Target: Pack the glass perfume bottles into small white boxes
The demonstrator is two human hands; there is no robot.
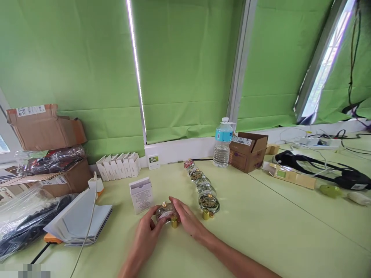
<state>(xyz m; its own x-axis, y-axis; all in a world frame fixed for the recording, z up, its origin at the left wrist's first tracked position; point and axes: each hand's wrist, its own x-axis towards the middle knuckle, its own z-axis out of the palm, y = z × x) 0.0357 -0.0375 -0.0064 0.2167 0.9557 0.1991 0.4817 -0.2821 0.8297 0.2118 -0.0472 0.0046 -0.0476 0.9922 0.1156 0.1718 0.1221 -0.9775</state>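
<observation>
A round, squat glass bottle [164,211] with a gold nozzle on top stands on the table between my two hands; it looks like a perfume bottle. My left hand [145,231] grips its left side, thumb in front and fingers behind. Along the right side, my right hand [188,219] is wrapped with its fingers pressed to the glass. A small gold cap [174,222] stands just in front of the bottle. Behind my left hand is an upright white carton [142,195] with printed text. To the right, several similar round bottles [209,202] form a row, with another gold cap [205,214] at its near end.
Several white cartons [118,167] stand at the back left, near a small card [154,162]. Stacked cardboard boxes [48,129] and papers [84,222] lie left. A water bottle [222,144], a cardboard box [247,152] and a black headset [319,170] are right.
</observation>
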